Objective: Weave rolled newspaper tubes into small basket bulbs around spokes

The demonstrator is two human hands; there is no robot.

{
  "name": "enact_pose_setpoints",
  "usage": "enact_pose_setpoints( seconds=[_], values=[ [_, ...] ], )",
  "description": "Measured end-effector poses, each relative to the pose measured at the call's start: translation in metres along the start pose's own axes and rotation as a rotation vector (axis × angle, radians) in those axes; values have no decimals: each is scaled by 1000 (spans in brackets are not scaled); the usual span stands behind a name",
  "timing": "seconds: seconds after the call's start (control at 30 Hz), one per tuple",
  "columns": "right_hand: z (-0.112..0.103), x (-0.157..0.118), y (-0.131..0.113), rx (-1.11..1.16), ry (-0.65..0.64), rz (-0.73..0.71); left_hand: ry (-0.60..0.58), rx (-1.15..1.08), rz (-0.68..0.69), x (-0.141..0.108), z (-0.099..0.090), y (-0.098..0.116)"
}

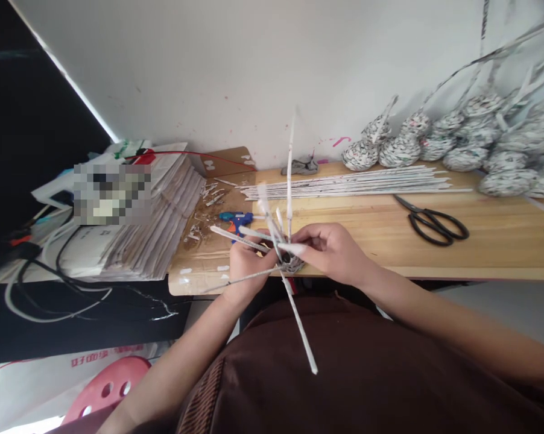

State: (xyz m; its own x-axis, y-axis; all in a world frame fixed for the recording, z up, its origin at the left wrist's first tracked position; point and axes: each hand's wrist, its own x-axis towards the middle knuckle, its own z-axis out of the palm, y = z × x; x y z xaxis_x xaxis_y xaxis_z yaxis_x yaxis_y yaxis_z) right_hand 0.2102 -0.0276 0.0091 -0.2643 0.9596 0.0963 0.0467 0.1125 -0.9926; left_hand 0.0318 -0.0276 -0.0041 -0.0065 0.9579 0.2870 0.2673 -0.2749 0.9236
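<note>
While gripping the small woven piece [294,263] from its left side with the left hand [248,265], holds a blurred paper strip [294,248] in the narrowly closed right hand [338,252], just above the table's [493,253] front edge. Radiating from the piece, several paper sticks [300,325]. Beyond the left hand, on cardboard [208,271], a blue glue gun [239,222]. Toward the back edge, a row of loose rolled sticks [344,185]; right of them, black-handled scissors [435,226] and, near the back right corner, woven gourd shapes [401,146].
</note>
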Motion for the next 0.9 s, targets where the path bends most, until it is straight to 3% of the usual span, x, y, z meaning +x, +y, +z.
enact_pose_setpoints(
  seconds=[0.17,0.3,0.53,0.73,0.9],
  values=[
    [8,-9,-2,-210,147,-137,24,61,110,-3,1,1],
    [12,-13,2,-252,189,-182,37,-3,104,-4,1,-1],
    [15,-11,14,7,123,-265,66,-197,7,-5,0,-1],
    [18,-7,20,192,101,-73,50,-188,62,-9,1,0],
    [21,-1,19,277,85,60,19,-14,189,-10,-1,-8]
  ],
)
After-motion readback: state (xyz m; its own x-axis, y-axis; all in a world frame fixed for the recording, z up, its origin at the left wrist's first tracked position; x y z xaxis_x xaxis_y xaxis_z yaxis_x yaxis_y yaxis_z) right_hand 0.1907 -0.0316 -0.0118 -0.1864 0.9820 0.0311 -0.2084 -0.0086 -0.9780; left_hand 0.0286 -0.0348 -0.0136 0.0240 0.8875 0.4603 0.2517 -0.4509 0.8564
